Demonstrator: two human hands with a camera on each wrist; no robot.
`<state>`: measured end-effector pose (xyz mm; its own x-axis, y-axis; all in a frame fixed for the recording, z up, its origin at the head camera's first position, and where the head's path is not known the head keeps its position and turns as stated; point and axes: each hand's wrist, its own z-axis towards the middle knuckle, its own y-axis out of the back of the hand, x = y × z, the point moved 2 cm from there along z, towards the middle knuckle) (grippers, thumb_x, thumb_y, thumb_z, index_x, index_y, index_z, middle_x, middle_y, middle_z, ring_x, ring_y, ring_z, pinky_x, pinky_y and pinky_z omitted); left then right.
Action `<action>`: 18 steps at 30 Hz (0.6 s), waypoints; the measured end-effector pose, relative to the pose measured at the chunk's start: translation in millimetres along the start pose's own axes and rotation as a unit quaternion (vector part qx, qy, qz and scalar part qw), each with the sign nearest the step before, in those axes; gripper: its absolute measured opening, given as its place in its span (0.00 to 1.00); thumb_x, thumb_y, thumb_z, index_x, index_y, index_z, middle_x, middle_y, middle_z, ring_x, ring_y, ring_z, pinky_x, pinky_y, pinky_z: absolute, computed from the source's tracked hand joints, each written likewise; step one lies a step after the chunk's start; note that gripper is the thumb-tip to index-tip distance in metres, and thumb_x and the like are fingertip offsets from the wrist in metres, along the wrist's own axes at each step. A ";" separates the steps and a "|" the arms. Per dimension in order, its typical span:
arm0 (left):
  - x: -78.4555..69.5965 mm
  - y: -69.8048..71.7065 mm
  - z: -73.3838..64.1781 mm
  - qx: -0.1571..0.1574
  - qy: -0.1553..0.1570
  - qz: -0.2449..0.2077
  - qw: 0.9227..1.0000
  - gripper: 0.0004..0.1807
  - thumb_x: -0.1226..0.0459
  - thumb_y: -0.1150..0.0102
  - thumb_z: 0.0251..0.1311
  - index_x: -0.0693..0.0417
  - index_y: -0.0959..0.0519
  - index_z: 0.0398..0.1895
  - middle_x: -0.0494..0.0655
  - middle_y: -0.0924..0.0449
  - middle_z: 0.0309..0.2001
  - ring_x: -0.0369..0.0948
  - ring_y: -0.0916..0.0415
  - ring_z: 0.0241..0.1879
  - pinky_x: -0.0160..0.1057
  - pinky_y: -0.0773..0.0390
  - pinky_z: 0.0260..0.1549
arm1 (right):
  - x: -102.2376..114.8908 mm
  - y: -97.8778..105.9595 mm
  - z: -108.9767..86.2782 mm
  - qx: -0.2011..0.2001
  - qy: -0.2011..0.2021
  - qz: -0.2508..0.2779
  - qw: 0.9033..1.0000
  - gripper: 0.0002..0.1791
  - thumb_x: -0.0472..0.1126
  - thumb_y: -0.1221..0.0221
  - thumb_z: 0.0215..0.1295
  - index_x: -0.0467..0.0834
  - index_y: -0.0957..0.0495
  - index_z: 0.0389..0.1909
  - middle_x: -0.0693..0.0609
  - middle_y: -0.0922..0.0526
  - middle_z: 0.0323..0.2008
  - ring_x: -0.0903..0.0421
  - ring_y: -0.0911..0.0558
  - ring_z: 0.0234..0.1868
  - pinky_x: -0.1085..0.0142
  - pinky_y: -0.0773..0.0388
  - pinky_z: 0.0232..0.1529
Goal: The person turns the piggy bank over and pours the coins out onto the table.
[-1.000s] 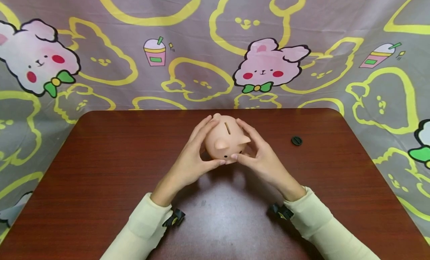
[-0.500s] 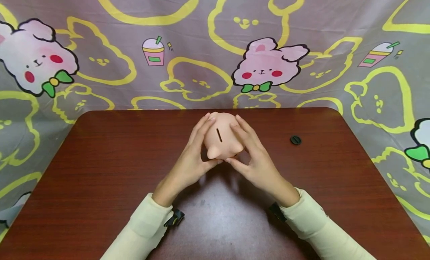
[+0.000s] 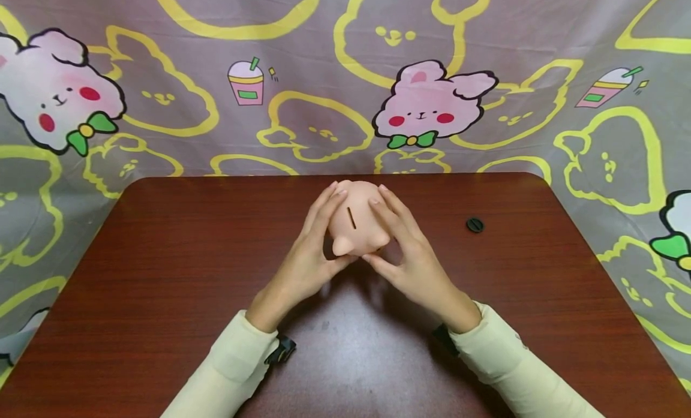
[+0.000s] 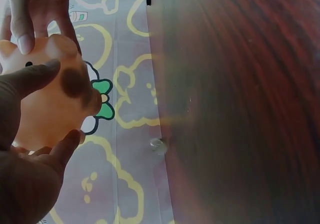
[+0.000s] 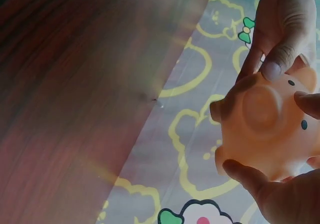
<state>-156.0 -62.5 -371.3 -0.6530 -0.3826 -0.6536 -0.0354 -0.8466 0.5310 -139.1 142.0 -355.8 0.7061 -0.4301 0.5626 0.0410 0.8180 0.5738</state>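
A pale pink piggy bank [image 3: 363, 217] is held up off the table between both hands, its coin slot and two ears facing the head camera. The left hand [image 3: 308, 244] grips its left side, with the thumb below and the fingers over the top. On the other side, the right hand [image 3: 418, 259] holds it the same way, and the thumb tips nearly meet. The right wrist view shows the snout and both eyes of the piggy bank [image 5: 270, 134]. In the left wrist view, the piggy bank [image 4: 47, 103] has a dark round patch; I cannot tell whether it is a hole.
A small round black cap [image 3: 475, 225] with a ridge across it lies on the table's right side. The dark red-brown wooden table [image 3: 162, 274] has rounded far corners. Behind it hangs a grey cloth [image 3: 318, 64] printed with rabbits and drink cups.
The piggy bank has tipped towards the person: its face has turned down out of the head view, and the slot shows lower. The right thumb has slid beneath it. The last half second shows almost no movement.
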 end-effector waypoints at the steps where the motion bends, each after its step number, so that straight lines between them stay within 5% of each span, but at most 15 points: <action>1: 0.3 0.1 -0.2 0.003 0.004 -0.001 1.000 0.60 0.73 0.18 0.48 0.48 0.45 0.82 0.52 0.50 0.84 0.46 0.51 0.84 0.53 0.37 0.77 | -0.2 0.5 -0.1 0.001 -0.007 0.001 1.000 0.50 0.28 0.25 0.55 0.41 0.37 0.78 0.39 0.42 0.81 0.40 0.37 0.79 0.73 0.42 0.76; 7: -0.1 1.6 -1.0 0.020 0.028 -0.026 0.999 0.60 0.70 0.18 0.49 0.45 0.44 0.83 0.46 0.50 0.85 0.44 0.49 0.83 0.51 0.37 0.77 | -2.2 3.8 -1.3 0.014 -0.067 0.026 0.997 0.48 0.31 0.25 0.58 0.43 0.36 0.79 0.44 0.41 0.81 0.44 0.34 0.78 0.75 0.31 0.68; 11: 0.0 2.2 -1.2 0.025 0.041 -0.050 0.998 0.57 0.69 0.19 0.51 0.45 0.43 0.83 0.44 0.48 0.84 0.43 0.47 0.82 0.49 0.32 0.74 | -4.2 5.5 -1.6 0.023 -0.133 0.087 0.987 0.47 0.30 0.27 0.61 0.47 0.36 0.80 0.48 0.41 0.82 0.47 0.29 0.74 0.69 0.19 0.57; 18: -2.6 1.8 -1.9 0.002 0.079 -0.097 0.992 0.49 0.67 0.21 0.56 0.45 0.36 0.80 0.43 0.41 0.81 0.43 0.40 0.79 0.47 0.26 0.70 | -9.9 8.7 -2.6 0.000 -0.218 0.121 0.969 0.42 0.36 0.28 0.64 0.51 0.32 0.78 0.52 0.29 0.75 0.55 0.31 0.75 0.48 0.34 0.74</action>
<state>-152.9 -63.7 -369.7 -0.5067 -0.2670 -0.8197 -0.1522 -0.9082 0.3899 -143.9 154.4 -357.9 0.3299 -0.3470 0.8779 -0.0888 0.9145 0.3948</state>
